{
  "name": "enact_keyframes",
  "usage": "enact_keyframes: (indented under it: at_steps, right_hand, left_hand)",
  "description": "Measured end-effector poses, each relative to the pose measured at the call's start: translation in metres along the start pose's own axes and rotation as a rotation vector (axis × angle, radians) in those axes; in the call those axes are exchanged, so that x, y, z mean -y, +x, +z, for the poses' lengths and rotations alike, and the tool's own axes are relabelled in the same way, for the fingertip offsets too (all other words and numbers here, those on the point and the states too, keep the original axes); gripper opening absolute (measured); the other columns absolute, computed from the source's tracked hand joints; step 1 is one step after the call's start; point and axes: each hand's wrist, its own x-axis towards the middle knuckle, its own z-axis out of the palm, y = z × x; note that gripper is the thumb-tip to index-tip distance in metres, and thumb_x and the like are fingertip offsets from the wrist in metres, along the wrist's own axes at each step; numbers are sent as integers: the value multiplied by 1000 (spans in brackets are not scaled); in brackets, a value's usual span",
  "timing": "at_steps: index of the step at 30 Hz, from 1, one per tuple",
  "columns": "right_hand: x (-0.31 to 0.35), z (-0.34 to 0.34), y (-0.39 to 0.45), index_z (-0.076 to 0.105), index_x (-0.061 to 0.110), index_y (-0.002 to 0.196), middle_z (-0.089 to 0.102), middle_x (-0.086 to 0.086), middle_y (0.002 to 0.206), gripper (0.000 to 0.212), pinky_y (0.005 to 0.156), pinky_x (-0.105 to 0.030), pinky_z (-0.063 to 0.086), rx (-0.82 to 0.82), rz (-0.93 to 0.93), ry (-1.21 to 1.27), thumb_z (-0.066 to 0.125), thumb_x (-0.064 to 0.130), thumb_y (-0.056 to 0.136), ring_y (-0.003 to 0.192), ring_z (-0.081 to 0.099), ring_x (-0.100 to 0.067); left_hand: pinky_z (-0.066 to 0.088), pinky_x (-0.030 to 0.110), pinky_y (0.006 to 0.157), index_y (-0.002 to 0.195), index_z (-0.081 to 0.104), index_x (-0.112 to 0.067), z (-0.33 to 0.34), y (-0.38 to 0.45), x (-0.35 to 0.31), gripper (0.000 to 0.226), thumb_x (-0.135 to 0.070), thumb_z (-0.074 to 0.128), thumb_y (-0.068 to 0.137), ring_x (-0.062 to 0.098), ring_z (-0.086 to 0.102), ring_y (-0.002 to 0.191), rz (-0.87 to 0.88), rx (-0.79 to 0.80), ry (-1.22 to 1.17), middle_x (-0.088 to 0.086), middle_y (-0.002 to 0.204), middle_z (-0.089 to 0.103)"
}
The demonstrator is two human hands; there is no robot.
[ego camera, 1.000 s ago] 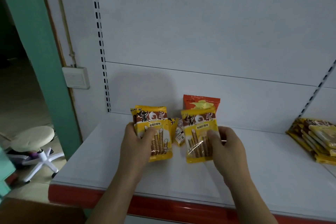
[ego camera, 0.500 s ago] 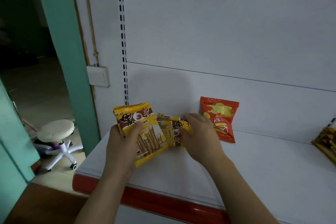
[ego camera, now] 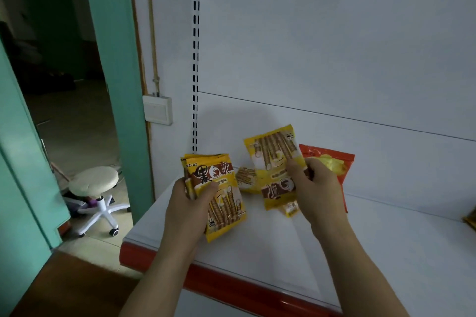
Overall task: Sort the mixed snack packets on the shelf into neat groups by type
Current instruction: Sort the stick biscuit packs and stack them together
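White shelf [ego camera: 386, 252] with a red front edge is what you are working over, its white back panel rising behind. Your left hand [ego camera: 189, 210] grips a small stack of yellow wafer-roll packets [ego camera: 219, 188], thumb across the front, held upright over the shelf's left end. Your right hand [ego camera: 315, 188] pinches another yellow packet [ego camera: 274, 165] by its right edge, turned upside down so the print reads inverted. One more yellow packet [ego camera: 246, 179] lies between the two, partly hidden behind the one you hold. Just beside your right hand, an orange-red chip packet [ego camera: 332, 162] leans against the back panel. A small packet [ego camera: 291, 208] peeks out under your right hand; its kind is unclear. Left of the shelf are a slotted upright [ego camera: 195, 59], a wall switch [ego camera: 157, 110], a teal door frame [ego camera: 113, 59] and a white wheeled stool [ego camera: 94, 180] on the floor.
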Motion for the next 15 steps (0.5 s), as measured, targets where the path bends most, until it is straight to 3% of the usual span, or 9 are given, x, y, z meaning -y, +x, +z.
enact_keyframes:
  at_steps: [1,3,6,8,10,12,14,15]
  right_hand:
    - [7,1,-9,65,23,84,71,3,74,21,54,-30,53,47,20,47,60,39,97,66,68,-11]
    - [10,15,-26,64,24,77,69,5,68,26,55,-28,54,114,-63,-96,61,43,95,62,66,-7]
    - [2,36,-41,55,19,62,58,3,58,46,49,-26,40,77,-173,-285,58,51,95,56,55,-11]
    - [-1,41,-43,53,18,62,56,4,62,49,50,-27,37,69,-214,-314,56,54,95,58,53,-11]
    - [1,40,-37,55,21,66,57,5,71,43,56,-29,41,79,-249,-305,53,49,98,66,55,-13]
    - [2,38,-24,60,26,76,60,2,80,32,69,-34,47,66,-245,-286,47,38,103,81,59,-20]
    - [-3,36,-2,68,19,111,67,-6,112,28,92,-39,47,61,-232,-449,44,31,105,110,58,-29]
    - [-6,36,10,60,14,131,61,-9,130,36,104,-41,41,121,-214,-588,44,31,104,124,50,-32]
  left_hand:
    - [60,56,91,108,64,-36,4,-3,-2,23,-45,75,89,19,76,95,-1,7,-3,-9,104,77]
    - [61,55,87,113,64,-33,14,-11,-8,47,-70,67,84,21,77,93,-18,25,-39,-6,104,78]
    - [63,51,83,118,61,-32,24,-21,-16,82,-95,44,68,21,78,89,-18,65,-36,-4,103,77]
    - [63,51,84,119,61,-34,23,-23,-18,91,-99,55,57,20,78,90,-23,115,-43,-6,106,77]
    - [62,53,88,117,67,-35,18,-22,-18,75,-82,77,59,21,79,92,-7,150,-41,-4,105,79]
    - [61,54,88,113,69,-33,12,-21,-18,55,-62,79,68,23,79,90,-5,145,-65,-2,101,81]
    - [62,54,88,116,67,-29,6,-20,-19,58,-57,78,66,23,79,89,-30,134,-94,-1,102,81]
    - [62,54,88,117,66,-28,3,-21,-19,61,-57,78,65,24,79,89,-30,139,-100,-1,102,81]
